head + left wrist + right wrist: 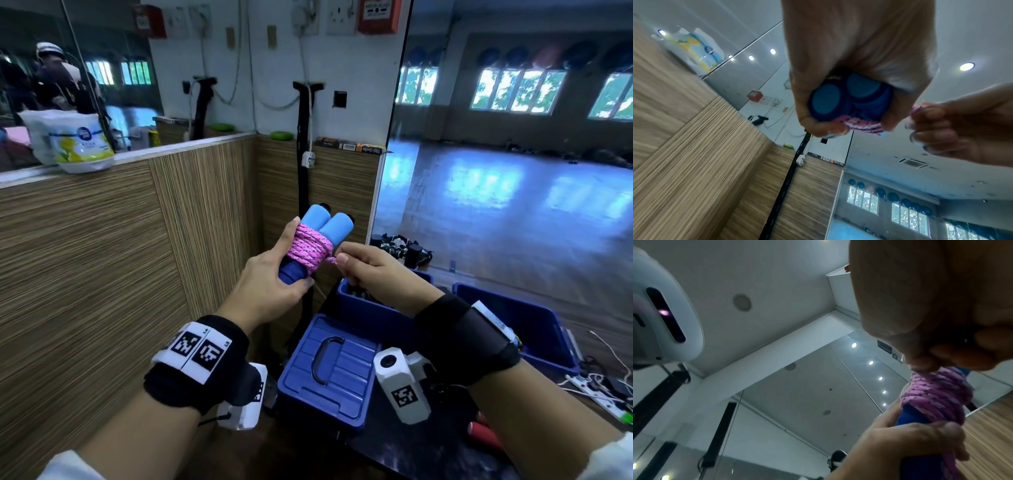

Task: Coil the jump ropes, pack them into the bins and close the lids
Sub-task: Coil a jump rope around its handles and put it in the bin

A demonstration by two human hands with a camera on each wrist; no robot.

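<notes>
Pink rope (pixel 310 249), soft and light, was wound round two foam handles (pixel 325 221) clasped in the left hand (pixel 270 281); its tail was pinched by the right hand (pixel 373 265), seemingly being tucked, above the open bin (pixel 376 313).

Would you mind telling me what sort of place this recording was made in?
Most likely a gym or dance studio: a large wall mirror reflects a wide, open wooden floor, a row of exercise balls sits high on the far wall, and the person is coiling a pink jump rope.
</notes>
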